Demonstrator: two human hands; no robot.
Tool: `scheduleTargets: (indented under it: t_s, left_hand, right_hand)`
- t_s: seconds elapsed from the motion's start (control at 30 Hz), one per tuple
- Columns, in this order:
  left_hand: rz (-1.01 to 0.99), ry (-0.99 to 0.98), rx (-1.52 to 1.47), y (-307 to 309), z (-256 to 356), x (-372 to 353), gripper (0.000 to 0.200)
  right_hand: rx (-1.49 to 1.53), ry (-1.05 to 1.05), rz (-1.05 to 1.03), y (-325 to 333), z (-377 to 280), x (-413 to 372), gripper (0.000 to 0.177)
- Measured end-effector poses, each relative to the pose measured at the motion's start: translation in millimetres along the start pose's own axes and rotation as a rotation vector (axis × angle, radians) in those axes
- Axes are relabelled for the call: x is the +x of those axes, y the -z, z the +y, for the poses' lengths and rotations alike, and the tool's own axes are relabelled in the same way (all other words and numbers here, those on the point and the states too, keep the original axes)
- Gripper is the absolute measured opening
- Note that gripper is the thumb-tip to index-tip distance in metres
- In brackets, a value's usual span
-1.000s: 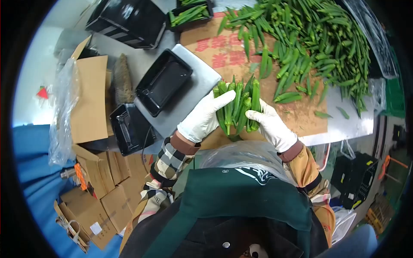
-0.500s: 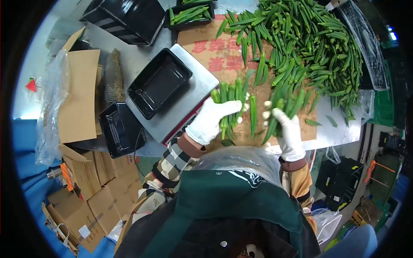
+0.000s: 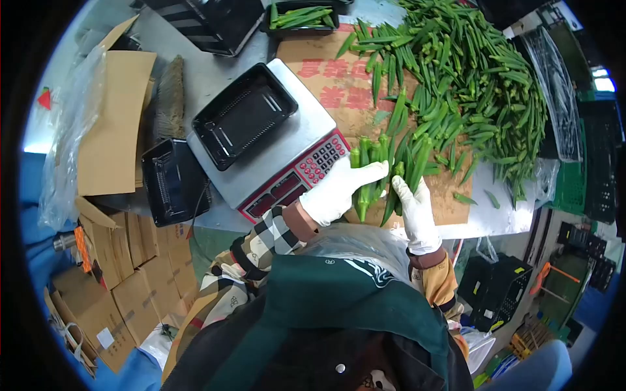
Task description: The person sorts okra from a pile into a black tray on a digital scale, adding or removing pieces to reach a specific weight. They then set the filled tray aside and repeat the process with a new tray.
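My left hand [image 3: 331, 194], in a white glove, is closed around a bunch of green okra pods [image 3: 362, 199] near the front of a flattened cardboard sheet [image 3: 450, 205]. Right beside it my gloved right hand [image 3: 419, 220] grips more okra pods [image 3: 419, 161], their tips pointing away from me. The two bunches nearly touch. A large heap of loose okra [image 3: 482, 91] spreads over the back right of the cardboard. To the left of my hands stands a weighing scale [image 3: 314, 133] with a red keypad, and a black plastic tray [image 3: 244, 117] with nothing in it sits on top.
Another black tray [image 3: 175, 186] lies left of the scale. At the back, a black tray holding okra [image 3: 301, 29] stands near a dark stack of trays [image 3: 205, 26]. An open cardboard box [image 3: 117, 124] is at the left; black crates [image 3: 492, 290] stand on the floor, right.
My hands have come together, the right one moving left towards the left hand with its okra. The single pod between them no longer shows there. The camera view has shifted slightly.
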State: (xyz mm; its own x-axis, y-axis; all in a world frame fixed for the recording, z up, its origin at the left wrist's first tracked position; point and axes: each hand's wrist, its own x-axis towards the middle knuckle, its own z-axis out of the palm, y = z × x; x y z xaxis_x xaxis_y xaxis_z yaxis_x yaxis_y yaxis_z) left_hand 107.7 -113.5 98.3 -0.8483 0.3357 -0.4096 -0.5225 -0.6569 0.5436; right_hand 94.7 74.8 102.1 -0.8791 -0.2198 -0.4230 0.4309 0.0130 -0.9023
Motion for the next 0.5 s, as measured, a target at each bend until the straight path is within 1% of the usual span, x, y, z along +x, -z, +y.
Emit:
scheduleTargets:
  t_s: [0.1,0.13,0.17,0.23,0.3,0.37,0.4,0.43,0.47,0.5]
  left_hand:
    - [0.059,-0.216,0.149,3,17,-10,0.032]
    - [0.089,-0.248,0.228,2,34,-19,0.035]
    - [0.073,-0.248,0.254,-1,53,-33,0.04]
    - [0.222,-0.453,0.368,6,76,-44,0.038]
    - [0.284,-0.384,0.368,18,126,-74,0.042]
    - [0.379,-0.326,0.601,25,163,-94,0.043]
    - [0.376,-0.363,0.607,43,172,-95,0.047]
    - [0.372,-0.401,0.612,67,177,-95,0.051]
    - [0.389,-0.375,0.571,91,181,-94,0.063]
    - [0.499,-0.329,0.562,95,183,-98,0.067]
  right_hand:
    - [-0.009,0.016,-0.073,-26,-14,8,0.036]
    - [-0.04,0.013,-0.111,-40,-27,11,0.038]
    - [0.015,0.041,-0.151,-56,-32,16,0.038]
    - [0.124,0.093,-0.225,-93,-43,27,0.038]
    - [0.116,0.108,-0.443,-143,-65,39,0.045]
    - [0.05,0.133,-0.554,-174,-69,57,0.068]
    - [0.153,0.163,-0.569,-187,-60,65,0.073]
    - [0.117,0.139,-0.549,-188,-56,66,0.075]
    - [0.081,0.115,-0.532,-188,-53,67,0.077]
    - [0.044,0.092,-0.517,-188,-52,66,0.079]
